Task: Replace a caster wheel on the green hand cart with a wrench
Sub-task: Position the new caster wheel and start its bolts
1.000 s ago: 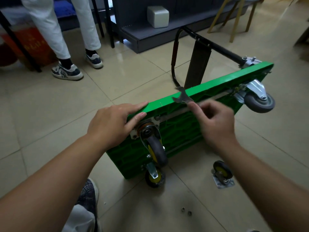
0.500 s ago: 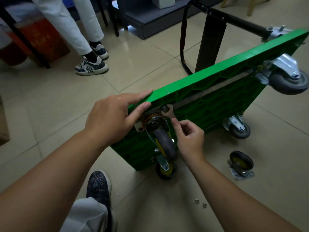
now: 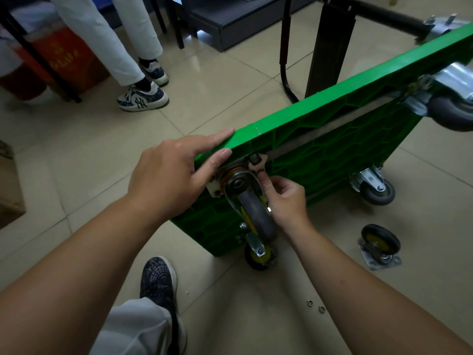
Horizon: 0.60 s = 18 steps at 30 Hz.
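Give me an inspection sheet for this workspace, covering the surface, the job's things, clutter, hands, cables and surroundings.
Surface: beige tiled floor, glossy.
Job's things: green hand cart tipped on its edge, underside toward the camera; wrench set on a bolt of the near caster; loose caster lying on the tiles to the right.
Clutter: two small washers on the floor by the right forearm.
Hands: left hand braces the cart's top corner; right hand grips the wrench.
Cables: nothing seen.
Surroundings: a bystander's legs and sneakers, red box, dark shelf base.
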Motion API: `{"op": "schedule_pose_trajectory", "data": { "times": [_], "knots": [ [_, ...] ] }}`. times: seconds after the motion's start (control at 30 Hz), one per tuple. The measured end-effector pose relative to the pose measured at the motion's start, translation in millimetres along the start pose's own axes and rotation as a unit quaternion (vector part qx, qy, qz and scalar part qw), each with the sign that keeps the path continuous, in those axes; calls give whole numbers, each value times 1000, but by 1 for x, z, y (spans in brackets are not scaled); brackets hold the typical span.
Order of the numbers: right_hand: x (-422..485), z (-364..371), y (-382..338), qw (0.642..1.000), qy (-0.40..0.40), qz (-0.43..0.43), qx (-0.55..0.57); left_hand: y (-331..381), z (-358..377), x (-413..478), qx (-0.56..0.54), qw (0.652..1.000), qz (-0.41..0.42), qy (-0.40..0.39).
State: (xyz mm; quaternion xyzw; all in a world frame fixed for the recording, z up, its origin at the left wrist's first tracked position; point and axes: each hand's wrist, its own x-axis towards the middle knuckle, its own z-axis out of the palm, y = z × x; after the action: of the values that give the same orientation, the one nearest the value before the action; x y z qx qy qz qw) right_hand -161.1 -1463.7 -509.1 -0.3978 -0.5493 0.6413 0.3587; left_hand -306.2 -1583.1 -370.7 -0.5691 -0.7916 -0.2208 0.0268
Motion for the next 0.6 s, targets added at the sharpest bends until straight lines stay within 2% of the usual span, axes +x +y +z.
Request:
{"op": "schedule_pose_trajectory", "data": {
  "times": [0.2,0.4,0.43,0.5,0.53,0.6],
  "knots": [
    [15,-36,-31,991,-11,-54,-124,0,0,1,0,1000,0,1],
    [28,-63,-67,925,9,-127,-357,3,0,0,-4,1000,0,1],
    [26,-64,-73,907,14,-148,-393,3,0,0,-4,1000,1,-2],
    [21,-66,-94,847,21,-217,-485,2,0,0,-2,1000,-1,-6],
    [18,-65,-111,801,18,-261,-539,2,0,0,-1,1000,-3,-8],
    [12,-53,-153,676,8,-373,-635,3,0,-1,1,1000,-7,-12]
  ]
}}
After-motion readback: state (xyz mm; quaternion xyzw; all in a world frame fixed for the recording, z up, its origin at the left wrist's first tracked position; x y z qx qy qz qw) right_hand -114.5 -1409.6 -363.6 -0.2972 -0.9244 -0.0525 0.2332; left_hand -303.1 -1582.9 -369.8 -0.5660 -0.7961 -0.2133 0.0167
